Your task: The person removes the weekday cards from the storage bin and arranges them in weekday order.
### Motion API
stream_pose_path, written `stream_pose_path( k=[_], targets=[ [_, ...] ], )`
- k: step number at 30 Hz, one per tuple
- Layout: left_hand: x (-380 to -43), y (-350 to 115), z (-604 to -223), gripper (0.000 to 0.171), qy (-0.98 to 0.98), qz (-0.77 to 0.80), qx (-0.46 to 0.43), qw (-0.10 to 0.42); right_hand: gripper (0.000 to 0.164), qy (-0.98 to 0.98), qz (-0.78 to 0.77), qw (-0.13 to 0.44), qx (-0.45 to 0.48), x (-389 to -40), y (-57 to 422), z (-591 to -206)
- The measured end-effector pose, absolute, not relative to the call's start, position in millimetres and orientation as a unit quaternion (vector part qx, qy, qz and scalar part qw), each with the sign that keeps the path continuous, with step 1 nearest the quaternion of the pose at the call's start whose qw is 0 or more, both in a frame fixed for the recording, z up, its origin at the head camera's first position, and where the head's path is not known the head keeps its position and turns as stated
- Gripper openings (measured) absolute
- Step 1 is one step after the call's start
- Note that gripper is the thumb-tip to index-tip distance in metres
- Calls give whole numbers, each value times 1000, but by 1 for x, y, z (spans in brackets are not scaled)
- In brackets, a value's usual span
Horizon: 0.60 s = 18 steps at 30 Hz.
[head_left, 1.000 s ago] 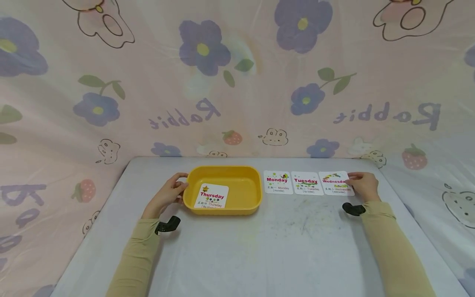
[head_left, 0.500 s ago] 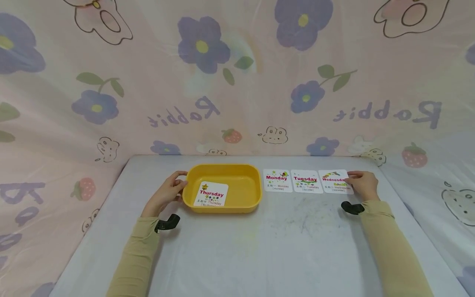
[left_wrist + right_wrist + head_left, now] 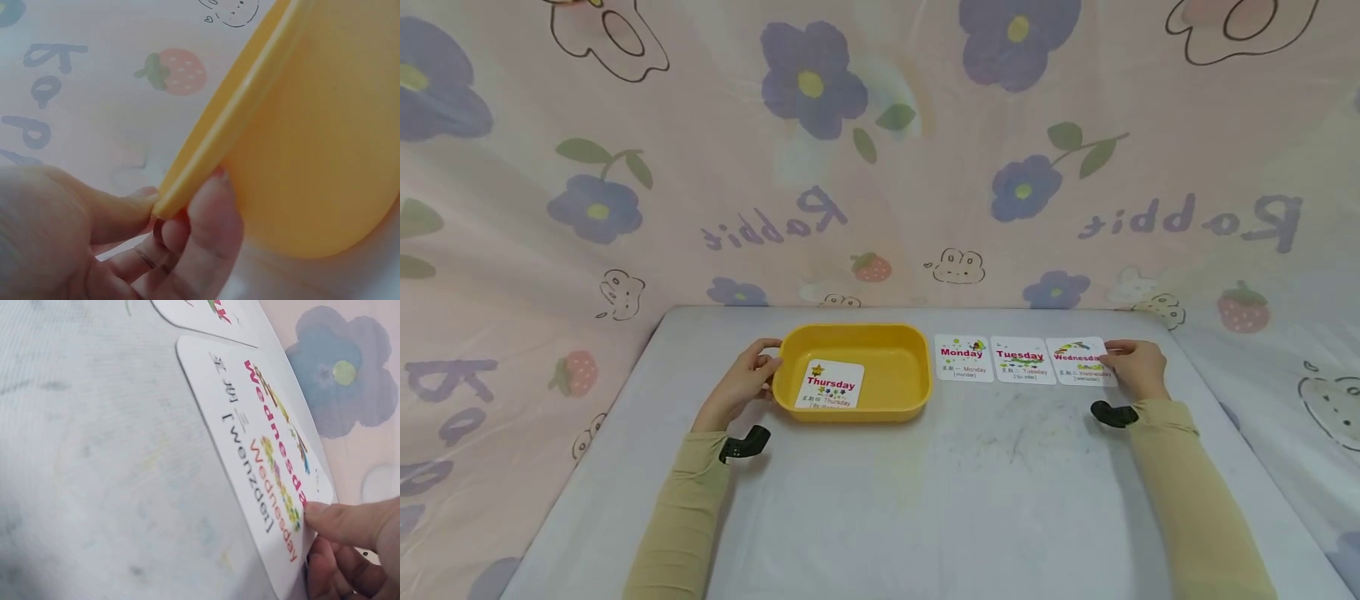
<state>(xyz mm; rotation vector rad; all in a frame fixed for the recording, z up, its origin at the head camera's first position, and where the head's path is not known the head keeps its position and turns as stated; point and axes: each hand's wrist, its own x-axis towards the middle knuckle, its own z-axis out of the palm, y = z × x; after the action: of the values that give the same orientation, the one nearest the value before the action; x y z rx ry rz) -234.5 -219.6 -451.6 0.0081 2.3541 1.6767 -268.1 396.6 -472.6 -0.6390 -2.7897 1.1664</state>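
Observation:
My left hand [image 3: 739,387] pinches the left rim of a yellow plastic tray [image 3: 852,416]; in the left wrist view the thumb is on one side of the rim [image 3: 231,106] and the fingers on the other. Inside the tray lies a white Thursday card [image 3: 831,384]. To its right, a Monday card [image 3: 964,367], a Tuesday card [image 3: 1022,369] and a Wednesday card [image 3: 1078,370] form a row on the table. My right hand [image 3: 1138,368] holds the Wednesday card's right edge, thumb on its printed face and fingers curled at the edge.
The white table [image 3: 940,517] bears grey scuff marks in front of the cards. Close behind the tray and cards, a pink patterned curtain [image 3: 880,217] rises. A black wrist strap piece [image 3: 745,443] sticks out from the left wrist, another black piece [image 3: 1114,414] from the right.
The head view has tilted slightly, so everything sits a little higher in the picture. Both hands, the tray and the cards keep their places.

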Motion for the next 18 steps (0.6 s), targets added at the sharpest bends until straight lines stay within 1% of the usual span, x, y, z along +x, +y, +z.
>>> stream_pose_path(
  k=[10,15,18],
  targets=[
    [-238,-218,-451,39,807,576,4,129,40,-902,384,42,-193,-264,399,-473],
    [-236,-217,-447,40,805,577,2,133,41,-892,399,31,-211,-265,398,-471],
    [-238,-219,-451,39,806,577,0,133,42,-876,429,14,-221,-266,401,-471]
  ],
)
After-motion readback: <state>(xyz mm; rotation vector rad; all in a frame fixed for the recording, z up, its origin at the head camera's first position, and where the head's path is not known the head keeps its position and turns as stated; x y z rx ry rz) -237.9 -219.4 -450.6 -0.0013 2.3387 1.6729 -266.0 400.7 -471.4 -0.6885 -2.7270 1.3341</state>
